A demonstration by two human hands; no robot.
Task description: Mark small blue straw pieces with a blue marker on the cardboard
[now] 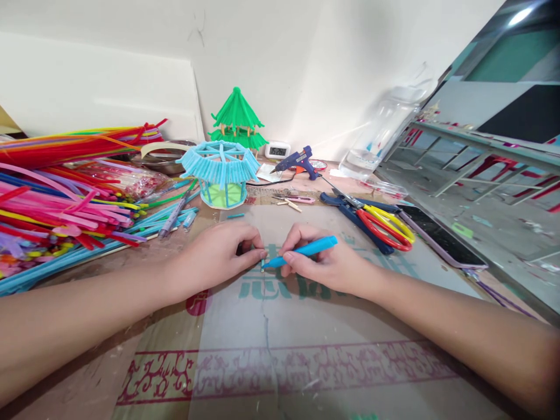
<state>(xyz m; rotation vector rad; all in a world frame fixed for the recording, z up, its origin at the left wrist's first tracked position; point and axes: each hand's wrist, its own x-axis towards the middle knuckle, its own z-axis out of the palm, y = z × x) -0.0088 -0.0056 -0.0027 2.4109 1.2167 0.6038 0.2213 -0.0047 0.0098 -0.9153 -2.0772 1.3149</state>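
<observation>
My right hand [312, 256] grips a light blue marker [318, 245], its tip low and pointing left toward my left hand. Between the thumb and forefinger of my left hand [231, 248] is a short thin wooden stick [262, 267], mostly covered by the fingers. The marker tip meets or nearly meets this stick; the exact contact is too small to tell. Behind my left hand lies a short blue stick piece [235, 216]. Farther back stands a light blue pavilion-like model [221, 156] with a pale green base. A green tiered roof model [237, 114] stands behind it.
Bundles of coloured pipe cleaners [65, 204] fill the left side. Toward the back right are a blue glue gun [301, 160], a small clock [277, 150] and a clear water jug [371, 140]. Scissors [385, 224], pliers [371, 230] and a phone [441, 236] lie on the right.
</observation>
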